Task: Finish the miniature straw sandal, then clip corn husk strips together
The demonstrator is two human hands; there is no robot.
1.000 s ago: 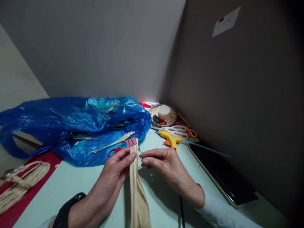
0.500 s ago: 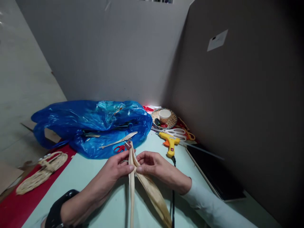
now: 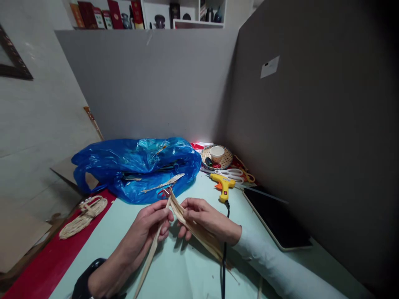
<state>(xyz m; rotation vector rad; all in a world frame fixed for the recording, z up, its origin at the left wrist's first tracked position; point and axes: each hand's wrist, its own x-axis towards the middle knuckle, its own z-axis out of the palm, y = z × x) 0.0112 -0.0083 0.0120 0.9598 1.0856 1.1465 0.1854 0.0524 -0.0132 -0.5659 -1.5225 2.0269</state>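
Observation:
A narrow pale strip (image 3: 151, 253) runs down toward the bottom edge, pinched near its top by my left hand (image 3: 154, 222). My right hand (image 3: 202, 218) grips a wider tan husk-like strip (image 3: 210, 243), which slants down to the right under the wrist. Both strips meet at a small metal clip (image 3: 167, 191) just beyond my fingers. Beside the clip, red-handled scissors are partly hidden.
Behind the hands lies a blue plastic bag (image 3: 124, 155). A yellow glue gun (image 3: 224, 185), white-handled scissors (image 3: 235, 172), a woven plate (image 3: 229, 161) with a white cup (image 3: 217, 152) and a black tablet (image 3: 277, 220) are on the right. A woven sole (image 3: 82, 220) lies left.
The hands have moved slightly apart, and the two strips now spread wider, the narrow one slanting down-left. The view has tilted up, showing shelves above the partition.

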